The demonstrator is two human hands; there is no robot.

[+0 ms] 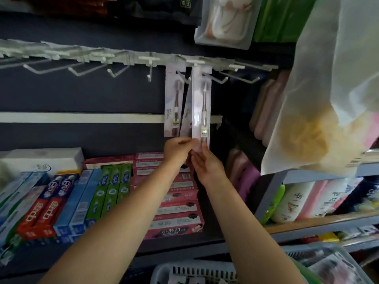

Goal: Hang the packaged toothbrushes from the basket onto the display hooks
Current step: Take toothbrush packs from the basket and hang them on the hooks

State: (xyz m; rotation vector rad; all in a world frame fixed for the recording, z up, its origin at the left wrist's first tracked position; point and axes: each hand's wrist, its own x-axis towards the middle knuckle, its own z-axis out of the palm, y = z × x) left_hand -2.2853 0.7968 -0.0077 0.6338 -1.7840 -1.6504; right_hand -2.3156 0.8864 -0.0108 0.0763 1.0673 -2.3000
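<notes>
Pink toothbrush pack [200, 103] hangs at hook [215, 78]; both hands' fingers [189, 141] pinch its bottom edge.

Dim, soft focus, warped edges

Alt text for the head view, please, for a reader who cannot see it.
Both hands, left hand and right hand, hold the bottom of a packaged toothbrush that hangs from a white hook rail, beside another hung pack. Toothpaste boxes fill the shelf below, and a basket sits at the bottom edge.
</notes>
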